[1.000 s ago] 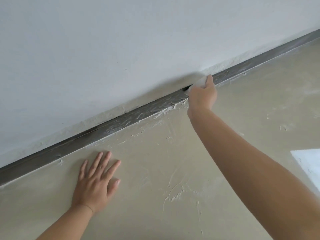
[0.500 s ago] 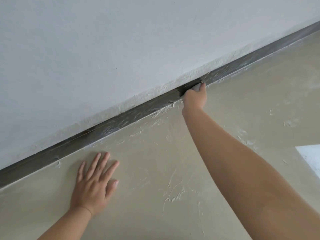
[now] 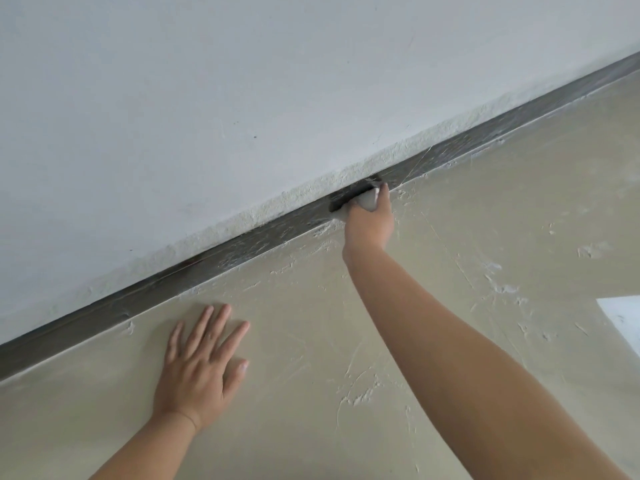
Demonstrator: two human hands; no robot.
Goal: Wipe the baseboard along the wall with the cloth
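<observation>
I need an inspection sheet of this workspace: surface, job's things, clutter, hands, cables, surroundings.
Surface: beige floor with white plaster smears.
Job's things: dark baseboard, streaked with pale marks; pale cloth pressed against it.
Clutter: nothing seen.
Hands: right hand grips the cloth at the baseboard; left hand rests flat on the floor, fingers spread.
Cables: nothing seen.
Surroundings: white wall, rough along its bottom edge; bright patch on the floor at right.

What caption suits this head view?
Right hand presses a cloth to the baseboard; left hand flat on floor.
</observation>
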